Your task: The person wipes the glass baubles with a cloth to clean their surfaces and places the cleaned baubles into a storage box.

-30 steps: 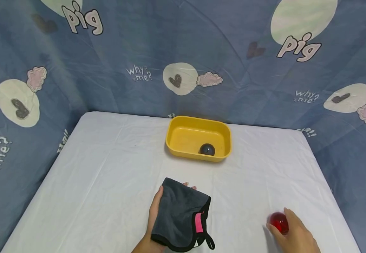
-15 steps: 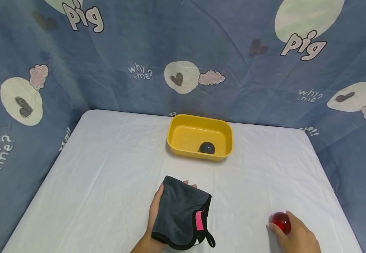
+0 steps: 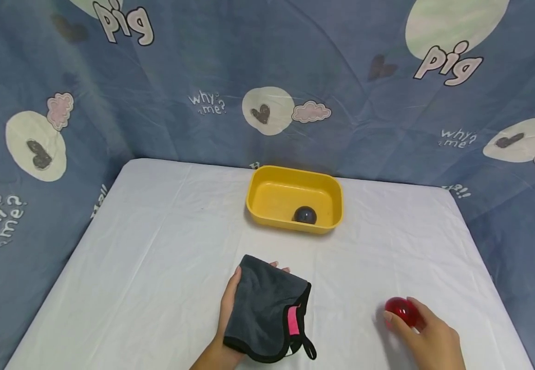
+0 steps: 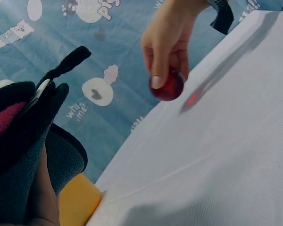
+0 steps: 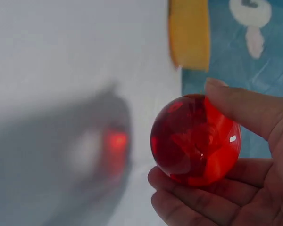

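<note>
A clear red ball (image 3: 402, 311) is pinched between the thumb and fingers of my right hand (image 3: 434, 334). The left wrist view shows this ball (image 4: 169, 85) held above the white surface, apart from its shadow. In the right wrist view the thumb lies on one side of the ball (image 5: 195, 140) and the fingers on the other. My left hand (image 3: 227, 313) holds a folded dark grey cloth (image 3: 267, 308) with black edging, a pink tab and a hanging loop. Its thumb lies along the cloth's left edge; most of the palm is hidden beneath.
At the back of the white-covered table (image 3: 179, 231) stands a yellow tray (image 3: 276, 198). A dark ball (image 3: 305, 215) rests inside, near its front right. Blue printed fabric (image 3: 179, 133) hangs behind and along the sides.
My right hand has lifted the red ball off the table and moved it slightly left. The left hand still holds the cloth; the head view has shifted a little.
</note>
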`<act>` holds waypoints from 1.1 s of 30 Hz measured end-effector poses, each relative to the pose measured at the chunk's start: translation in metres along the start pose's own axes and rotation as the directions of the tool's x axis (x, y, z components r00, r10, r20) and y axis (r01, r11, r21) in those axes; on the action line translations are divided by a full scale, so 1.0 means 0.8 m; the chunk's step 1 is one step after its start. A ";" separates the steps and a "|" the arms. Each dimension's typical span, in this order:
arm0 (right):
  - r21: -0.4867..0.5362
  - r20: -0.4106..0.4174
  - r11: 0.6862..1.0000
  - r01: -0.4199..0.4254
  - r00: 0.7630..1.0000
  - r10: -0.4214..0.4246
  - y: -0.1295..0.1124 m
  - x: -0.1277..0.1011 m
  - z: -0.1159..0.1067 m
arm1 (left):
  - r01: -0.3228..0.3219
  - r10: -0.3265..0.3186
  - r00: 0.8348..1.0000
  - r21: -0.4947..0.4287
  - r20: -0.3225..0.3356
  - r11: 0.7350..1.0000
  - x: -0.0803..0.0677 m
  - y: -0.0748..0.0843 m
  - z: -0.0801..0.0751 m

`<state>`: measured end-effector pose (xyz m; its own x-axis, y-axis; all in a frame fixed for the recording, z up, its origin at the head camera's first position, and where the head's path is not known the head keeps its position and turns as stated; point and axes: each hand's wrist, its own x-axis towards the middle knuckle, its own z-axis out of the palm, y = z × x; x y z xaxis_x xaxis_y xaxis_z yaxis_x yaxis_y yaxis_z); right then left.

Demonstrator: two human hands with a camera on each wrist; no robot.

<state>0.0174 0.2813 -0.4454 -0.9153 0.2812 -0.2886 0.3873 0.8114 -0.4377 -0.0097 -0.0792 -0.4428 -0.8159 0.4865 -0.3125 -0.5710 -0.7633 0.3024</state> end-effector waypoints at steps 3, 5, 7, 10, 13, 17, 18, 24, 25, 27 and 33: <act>0.082 0.022 0.997 0.007 1.000 -0.009 -0.024 -0.003 0.000 | -0.002 0.002 1.000 -0.003 0.004 1.000 0.000 0.000 -0.001; 0.143 0.059 0.990 -0.006 0.998 -0.003 -0.042 -0.003 -0.001 | 0.000 0.000 1.000 -0.006 0.010 1.000 0.000 0.000 -0.001; 0.206 0.091 0.978 -0.010 0.996 -0.009 -0.062 -0.004 -0.002 | 0.001 -0.001 1.000 -0.008 0.011 1.000 0.001 0.000 0.000; 0.274 0.111 0.961 0.016 0.993 -0.048 -0.096 -0.007 -0.003 | -0.001 0.001 1.000 -0.008 0.005 1.000 0.002 0.000 0.000; 0.313 0.095 0.946 0.089 0.988 -0.124 -0.130 -0.013 -0.004 | -0.007 0.007 1.000 -0.007 -0.009 1.000 0.003 -0.001 0.000; 0.358 0.070 0.913 0.195 0.970 -0.235 -0.168 -0.022 -0.002 | 0.002 -0.002 1.000 0.006 -0.011 1.000 0.004 -0.003 0.002; 0.369 0.069 0.903 0.219 0.963 -0.261 -0.176 -0.024 -0.001 | 0.006 -0.006 1.000 0.010 -0.009 1.000 0.005 -0.003 0.002; 0.357 0.053 0.838 0.412 0.887 -0.459 -0.211 -0.035 0.007 | 0.022 -0.023 0.999 0.037 0.030 0.999 0.005 -0.003 0.001; 0.344 0.048 0.826 0.447 0.870 -0.491 -0.215 -0.036 0.009 | 0.022 -0.024 0.999 0.047 0.039 0.999 0.005 -0.003 0.000; 0.322 0.037 0.798 0.509 0.836 -0.548 -0.222 -0.038 0.014 | 0.021 -0.024 0.999 0.064 0.048 0.998 0.005 -0.003 -0.002; 0.212 -0.020 0.722 0.659 0.742 -0.671 -0.240 -0.047 0.032 | 0.008 -0.006 1.000 0.079 -0.027 0.997 0.006 -0.002 -0.006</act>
<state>-0.0198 0.1021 -0.3721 -0.9406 -0.3253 0.0967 -0.2998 0.6627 -0.6863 -0.0124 -0.0777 -0.4493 -0.8096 0.4792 -0.3389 -0.5831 -0.7231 0.3703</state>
